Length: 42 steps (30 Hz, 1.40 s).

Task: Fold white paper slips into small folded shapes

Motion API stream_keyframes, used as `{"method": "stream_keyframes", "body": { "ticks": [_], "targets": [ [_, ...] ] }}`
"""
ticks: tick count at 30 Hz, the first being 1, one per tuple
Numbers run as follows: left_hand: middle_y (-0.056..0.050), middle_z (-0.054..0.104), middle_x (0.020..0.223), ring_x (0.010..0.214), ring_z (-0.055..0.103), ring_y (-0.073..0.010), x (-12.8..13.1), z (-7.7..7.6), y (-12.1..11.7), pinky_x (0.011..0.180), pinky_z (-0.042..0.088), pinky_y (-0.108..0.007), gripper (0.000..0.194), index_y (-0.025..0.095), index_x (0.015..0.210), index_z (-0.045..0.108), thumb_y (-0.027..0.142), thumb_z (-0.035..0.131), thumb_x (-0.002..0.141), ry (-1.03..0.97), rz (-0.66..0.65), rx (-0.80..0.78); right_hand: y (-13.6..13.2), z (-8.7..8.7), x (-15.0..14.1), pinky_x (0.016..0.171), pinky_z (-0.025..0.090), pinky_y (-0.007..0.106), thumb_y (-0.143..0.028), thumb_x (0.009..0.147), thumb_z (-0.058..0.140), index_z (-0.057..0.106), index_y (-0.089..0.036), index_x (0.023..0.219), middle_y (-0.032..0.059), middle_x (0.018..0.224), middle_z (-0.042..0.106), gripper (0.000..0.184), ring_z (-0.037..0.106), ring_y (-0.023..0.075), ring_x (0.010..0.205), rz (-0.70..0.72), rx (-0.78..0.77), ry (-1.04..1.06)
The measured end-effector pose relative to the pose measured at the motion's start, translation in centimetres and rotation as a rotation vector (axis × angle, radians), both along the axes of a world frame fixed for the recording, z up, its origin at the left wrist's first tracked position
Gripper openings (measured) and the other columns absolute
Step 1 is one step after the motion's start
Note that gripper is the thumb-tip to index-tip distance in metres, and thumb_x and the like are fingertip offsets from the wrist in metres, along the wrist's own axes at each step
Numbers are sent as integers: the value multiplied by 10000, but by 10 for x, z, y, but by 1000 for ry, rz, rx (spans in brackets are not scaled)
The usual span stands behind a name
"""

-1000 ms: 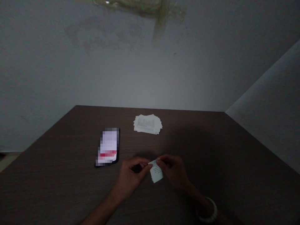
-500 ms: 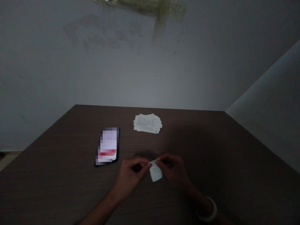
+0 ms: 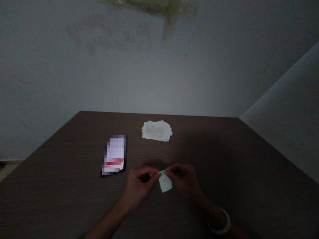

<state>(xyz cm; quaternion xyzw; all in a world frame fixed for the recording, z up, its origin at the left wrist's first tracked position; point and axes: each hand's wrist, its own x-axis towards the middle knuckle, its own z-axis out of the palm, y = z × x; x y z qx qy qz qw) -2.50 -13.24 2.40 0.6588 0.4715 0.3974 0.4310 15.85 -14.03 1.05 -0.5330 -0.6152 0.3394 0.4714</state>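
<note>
Our left hand (image 3: pixel 138 186) and right hand (image 3: pixel 185 181) pinch one slip (image 3: pixel 165 185) (one phone (image 3: pixel 115 152) lies left, one paper pile (image 3: pixel 157 131) far).

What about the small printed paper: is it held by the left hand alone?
No, the left hand and the right hand both pinch the small printed paper near its upper edge.
</note>
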Motion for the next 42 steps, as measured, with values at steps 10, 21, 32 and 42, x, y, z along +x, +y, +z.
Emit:
{"method": "stream_keyframes", "body": {
  "ticks": [10, 21, 32, 42],
  "targets": [
    [-40, 702, 699, 639, 621, -165, -2, -2, 0, 591, 480, -247, 181, 188, 774, 762, 326, 655, 822, -38, -29, 9, 1, -1, 2, 528, 491, 244, -281, 748, 699, 733, -195, 705, 20, 633, 719, 102, 644, 158, 551, 32, 7, 10],
    [-48, 700, 686, 640, 614, -173, -2, 6, -1, 583, 466, -258, 165, 202, 789, 778, 271, 637, 841, -72, -117, 15, 0, 1, 3, 496, 428, 217, -277, 767, 691, 700, -182, 749, 7, 626, 655, 97, 567, 118, 530, 157, 17, -3],
    [-44, 689, 659, 640, 588, -166, -5, 2, -1, 588, 434, -266, 177, 202, 759, 771, 259, 627, 844, -42, -157, 69, 1, 2, 4, 513, 406, 212, -238, 755, 680, 686, -175, 707, 6, 641, 656, 80, 559, 110, 547, 233, 8, -12],
    [-41, 664, 657, 627, 572, -158, -6, 2, 1, 575, 419, -253, 174, 195, 737, 777, 271, 646, 822, -72, -102, -26, 6, -2, 10, 567, 450, 236, -281, 763, 697, 695, -166, 708, 16, 664, 670, 128, 596, 132, 597, 239, -138, 147]
  ]
}}
